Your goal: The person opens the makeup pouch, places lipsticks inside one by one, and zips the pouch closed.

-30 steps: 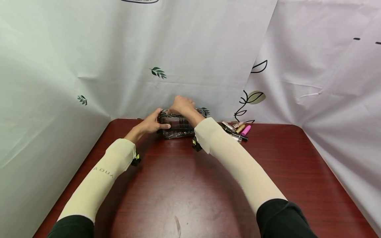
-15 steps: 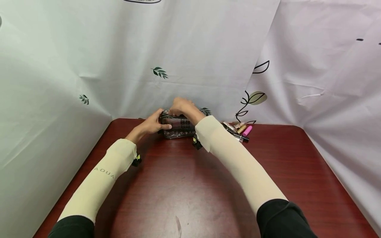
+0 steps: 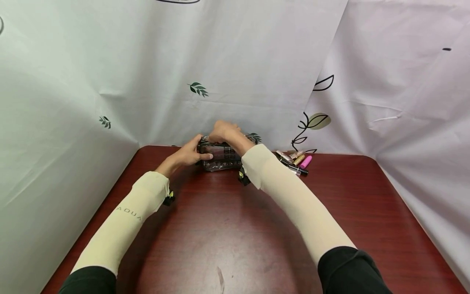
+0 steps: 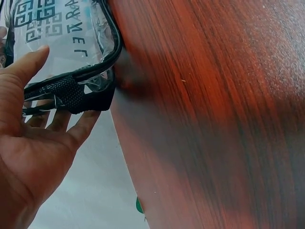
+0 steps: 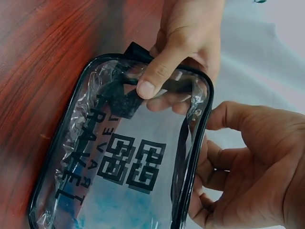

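Observation:
A clear plastic travel pouch (image 3: 219,153) with black piping, a square black logo and lettering stands at the table's back edge. My left hand (image 3: 186,152) grips its left end, with the thumb on the front and the fingers behind, beside a black fabric tab (image 4: 71,98). At the pouch's top edge is my right hand (image 3: 225,131). In the right wrist view its curled fingers and thumb (image 5: 224,116) meet the black-piped rim; what they pinch there is partly hidden behind the rim. Something bluish shows through the clear plastic.
Several makeup items, among them a pink tube (image 3: 306,161), a gold tube (image 3: 299,159) and a black stick (image 3: 302,171), lie in a pile right of the pouch. A white printed cloth (image 3: 235,73) hangs behind the dark red table (image 3: 220,220).
The head view has shifted slightly, so the scene sits a little farther right. Both hands stay at about the same places on the pouch.

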